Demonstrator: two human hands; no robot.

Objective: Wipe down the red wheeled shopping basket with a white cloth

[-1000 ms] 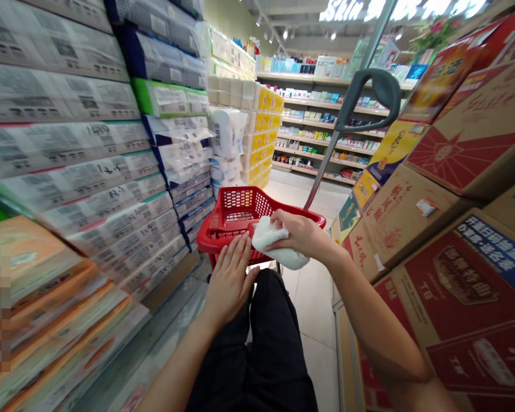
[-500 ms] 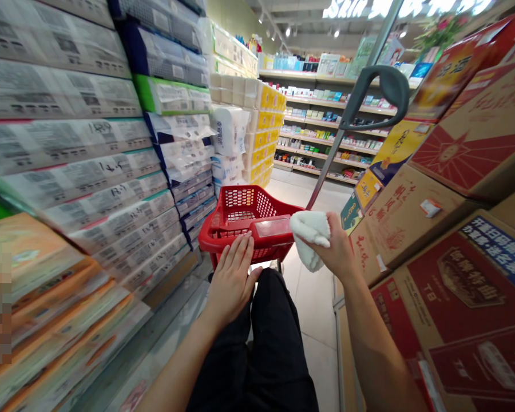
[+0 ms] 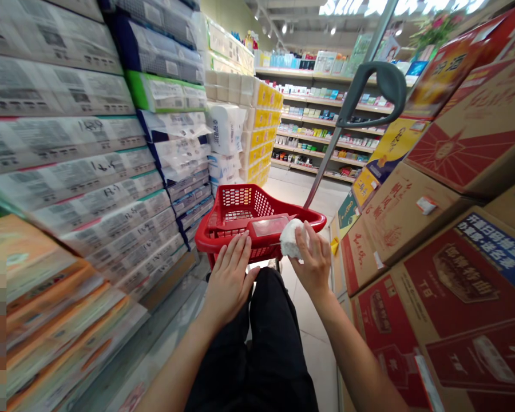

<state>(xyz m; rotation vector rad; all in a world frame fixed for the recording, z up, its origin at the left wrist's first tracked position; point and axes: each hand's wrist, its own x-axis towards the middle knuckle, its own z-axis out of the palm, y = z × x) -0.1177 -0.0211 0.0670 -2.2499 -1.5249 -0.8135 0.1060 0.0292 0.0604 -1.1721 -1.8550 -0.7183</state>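
Note:
A red plastic shopping basket [image 3: 236, 197] on wheels stands in the aisle right in front of my knees. Its grey pull handle [image 3: 371, 94] rises up to the right. My left hand [image 3: 229, 277] lies flat against the basket's near wall, fingers stretched out and holding nothing. My right hand [image 3: 313, 260] grips a crumpled white cloth [image 3: 290, 239] and presses it on the near right corner of the basket's rim.
Stacked packs of tissue paper [image 3: 81, 166] wall the left side. Cardboard cartons [image 3: 450, 229] with red print are piled on the right. Shelves of goods [image 3: 321, 129] cross the far end of the tiled aisle. My dark trousers [image 3: 266, 349] fill the bottom.
My right hand with the cloth swung out to the right of the basket, then came back down onto its near right rim. The left hand stayed on the basket wall.

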